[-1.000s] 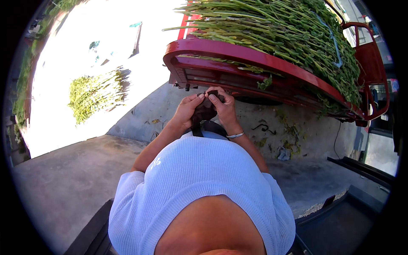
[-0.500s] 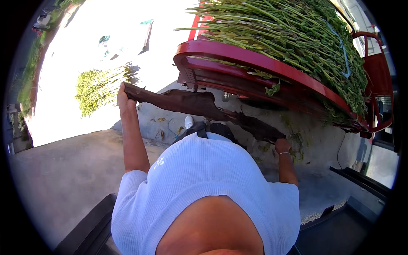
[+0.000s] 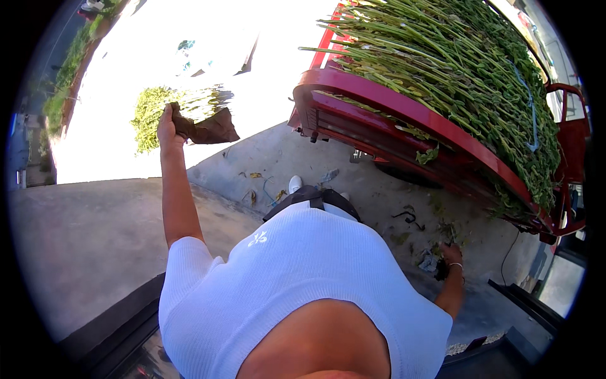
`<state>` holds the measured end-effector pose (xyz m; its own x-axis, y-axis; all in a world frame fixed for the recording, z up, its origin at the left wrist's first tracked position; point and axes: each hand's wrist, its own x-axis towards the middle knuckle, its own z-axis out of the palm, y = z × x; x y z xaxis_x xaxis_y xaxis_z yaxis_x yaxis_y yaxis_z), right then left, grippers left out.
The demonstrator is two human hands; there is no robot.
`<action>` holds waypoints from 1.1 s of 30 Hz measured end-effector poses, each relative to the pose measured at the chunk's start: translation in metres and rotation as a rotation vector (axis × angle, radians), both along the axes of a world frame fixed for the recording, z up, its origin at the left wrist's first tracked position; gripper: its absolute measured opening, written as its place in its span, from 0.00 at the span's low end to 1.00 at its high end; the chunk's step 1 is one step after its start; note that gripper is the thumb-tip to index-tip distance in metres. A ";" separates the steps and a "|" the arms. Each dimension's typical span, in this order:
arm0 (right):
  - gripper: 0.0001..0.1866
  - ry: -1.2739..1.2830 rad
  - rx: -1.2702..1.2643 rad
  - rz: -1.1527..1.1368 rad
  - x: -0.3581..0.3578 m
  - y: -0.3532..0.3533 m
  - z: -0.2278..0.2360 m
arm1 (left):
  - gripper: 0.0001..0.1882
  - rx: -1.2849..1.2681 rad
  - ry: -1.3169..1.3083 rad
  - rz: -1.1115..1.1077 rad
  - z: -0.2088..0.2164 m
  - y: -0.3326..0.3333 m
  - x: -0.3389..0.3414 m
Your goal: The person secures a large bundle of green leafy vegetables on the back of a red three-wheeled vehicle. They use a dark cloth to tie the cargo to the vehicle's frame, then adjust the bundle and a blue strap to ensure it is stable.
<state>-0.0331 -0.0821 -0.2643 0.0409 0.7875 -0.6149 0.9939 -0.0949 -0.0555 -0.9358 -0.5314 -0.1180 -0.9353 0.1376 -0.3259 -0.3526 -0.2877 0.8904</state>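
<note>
The fingers of the left hand (image 3: 169, 132) were bent and pressed together on one end of a limp dark brown sheet (image 3: 208, 128), which hung out beyond the left end of the red cart (image 3: 379, 90), its loose corner pointing toward the cart. How the fingers of the right hand (image 3: 451, 254) stood could not be told; that hand was on the person's side of the cart, toward its right part, with a dark patch (image 3: 440, 271) right at it, and whether it gripped this was unclear. Just beside that hand, on the same side of the cart, lay a crumpled grey-blue scrap (image 3: 429, 260), and nearer the cart a black hooked piece (image 3: 410, 218). Under the cart showed a dark tyre (image 3: 407, 175). A white shoe (image 3: 295, 183) and a few dry leaves (image 3: 254, 175) were on the concrete before the cart's left end. The sheet hid part of a small pile of stalks (image 3: 148, 107), which lay on sunlit ground well left of the cart. The cart's curved rail stood between the person and a big load of green stems (image 3: 435, 69), some jutting past its left end, with a blue strap (image 3: 530, 114) across them. A dark ledge (image 3: 117, 319) lay beyond the person from the cart.
</note>
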 end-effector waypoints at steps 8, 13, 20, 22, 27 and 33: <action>0.26 1.416 -0.359 -0.020 -0.463 -0.149 0.110 | 0.08 0.140 -0.161 -0.811 -0.003 0.152 0.213; 0.21 1.483 0.154 0.504 -0.529 -0.170 0.139 | 0.11 0.231 -0.210 -0.979 -0.001 0.181 0.252; 0.13 1.588 0.209 0.307 -0.529 -0.167 0.132 | 0.13 0.284 -0.171 -0.896 0.000 0.184 0.271; 0.14 1.635 0.198 0.271 -0.528 -0.169 0.130 | 0.12 0.124 -0.159 -0.911 -0.001 0.181 0.271; 0.11 1.520 0.059 0.535 -0.507 -0.157 0.144 | 0.11 0.120 -0.237 -1.013 -0.008 0.176 0.276; 0.04 1.672 0.044 0.246 -0.503 -0.161 0.130 | 0.08 0.318 -0.374 -1.013 -0.032 0.172 0.286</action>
<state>-0.5358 -0.2434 -0.1338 -0.7026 0.6919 0.1661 -0.1617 0.0721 -0.9842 -0.6496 -0.3599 -0.1500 -0.1961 0.9050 -0.3776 -0.7822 0.0879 0.6168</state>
